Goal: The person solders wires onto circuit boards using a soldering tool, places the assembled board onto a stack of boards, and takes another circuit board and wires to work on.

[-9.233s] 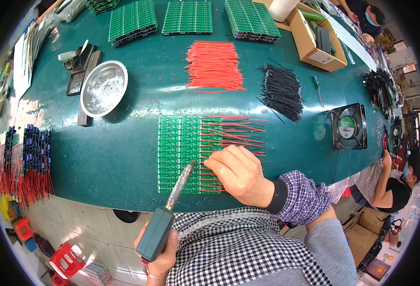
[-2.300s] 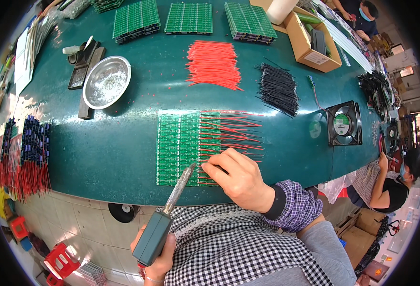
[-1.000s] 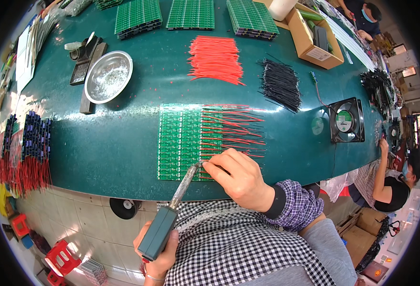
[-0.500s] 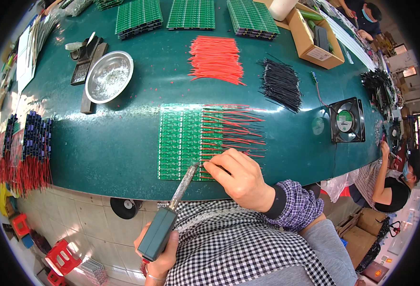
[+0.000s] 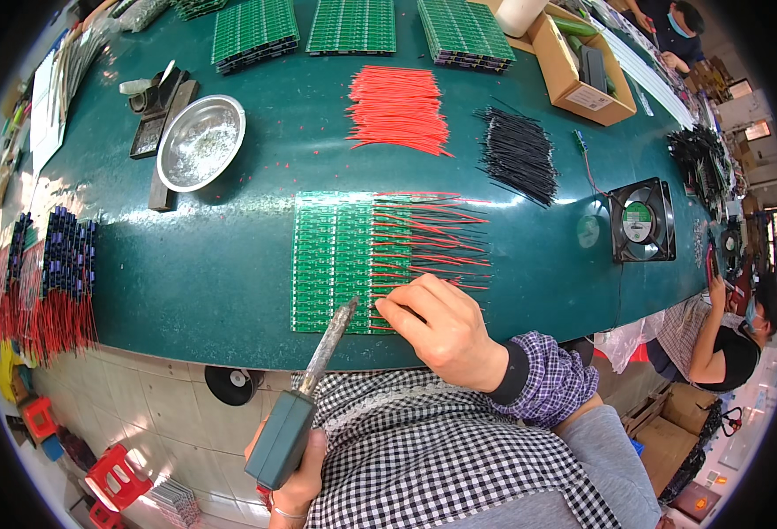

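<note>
My left hand (image 5: 307, 472) is wrapped round the green handle of a soldering iron (image 5: 284, 438). The iron's long metal barrel slants up and to the right, its tip over the lower middle of a green circuit board panel (image 5: 307, 264). On that panel's lower right part, my right hand (image 5: 446, 333) is closed in a pinch, thumb and forefinger together on a thin wire, mostly hidden by the fingers. Above this hand, rows of red and black wires (image 5: 441, 231) run from the panel's right column out over the green table.
Beyond the panel lie a red wire bundle (image 5: 397, 110), a black wire bundle (image 5: 519, 157) and stacked panels (image 5: 463, 35). A metal bowl (image 5: 201, 145) stands at left, near wired parts (image 5: 53, 282). At right are a fan (image 5: 642, 222), a cardboard box (image 5: 587, 79) and co-workers.
The soldering iron has shifted a little left, its tip drawing away from my right fingertips. My right hand stays nearly in place, still pinched at the panel.
</note>
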`<action>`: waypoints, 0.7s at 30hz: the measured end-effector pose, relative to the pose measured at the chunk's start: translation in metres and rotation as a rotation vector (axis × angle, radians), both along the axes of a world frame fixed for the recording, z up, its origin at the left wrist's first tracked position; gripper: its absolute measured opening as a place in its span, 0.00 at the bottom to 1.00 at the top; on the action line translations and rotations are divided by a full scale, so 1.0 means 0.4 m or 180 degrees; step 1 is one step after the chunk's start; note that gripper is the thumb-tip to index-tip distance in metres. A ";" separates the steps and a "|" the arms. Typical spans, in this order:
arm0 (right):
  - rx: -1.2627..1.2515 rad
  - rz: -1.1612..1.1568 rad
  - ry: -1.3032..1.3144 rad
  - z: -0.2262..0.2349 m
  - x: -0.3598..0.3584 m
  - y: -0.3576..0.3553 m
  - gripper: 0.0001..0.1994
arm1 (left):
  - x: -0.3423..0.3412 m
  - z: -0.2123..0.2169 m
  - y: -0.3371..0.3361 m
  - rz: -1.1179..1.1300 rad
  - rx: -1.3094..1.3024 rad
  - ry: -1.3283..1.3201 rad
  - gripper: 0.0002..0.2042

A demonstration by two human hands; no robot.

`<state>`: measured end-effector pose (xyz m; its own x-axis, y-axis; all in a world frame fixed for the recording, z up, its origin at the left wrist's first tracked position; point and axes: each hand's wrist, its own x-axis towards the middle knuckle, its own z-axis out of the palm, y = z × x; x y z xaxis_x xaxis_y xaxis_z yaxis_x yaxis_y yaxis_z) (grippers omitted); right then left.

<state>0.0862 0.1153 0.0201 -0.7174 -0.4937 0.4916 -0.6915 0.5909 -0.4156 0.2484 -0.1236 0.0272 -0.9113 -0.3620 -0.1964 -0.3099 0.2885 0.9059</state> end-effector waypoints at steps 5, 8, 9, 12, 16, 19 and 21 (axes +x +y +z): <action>0.0034 0.0016 -0.0034 0.003 -0.001 0.002 0.16 | -0.018 -0.025 -0.024 -0.0166 -0.0182 0.0355 0.15; 0.0081 0.0017 -0.0023 0.004 0.001 0.003 0.17 | -0.057 -0.025 -0.024 -0.0342 -0.0360 0.0726 0.22; 0.0054 0.0043 0.0005 0.007 -0.001 0.000 0.17 | -0.083 -0.019 -0.019 -0.0187 -0.0411 0.0972 0.22; 0.0032 0.0048 -0.0035 0.013 0.000 0.001 0.16 | -0.147 0.005 -0.017 0.0099 -0.0462 0.1315 0.21; 0.0018 -0.0030 -0.0019 0.002 0.006 0.003 0.15 | -0.260 0.089 -0.017 0.0625 -0.0567 0.3249 0.14; -0.0057 0.0005 -0.0050 0.003 0.012 0.001 0.16 | -0.374 0.084 -0.045 0.1102 -0.0248 0.2293 0.09; -0.0039 -0.0036 0.0000 0.004 0.011 -0.003 0.16 | -0.437 0.075 -0.072 0.1219 -0.0088 0.1548 0.10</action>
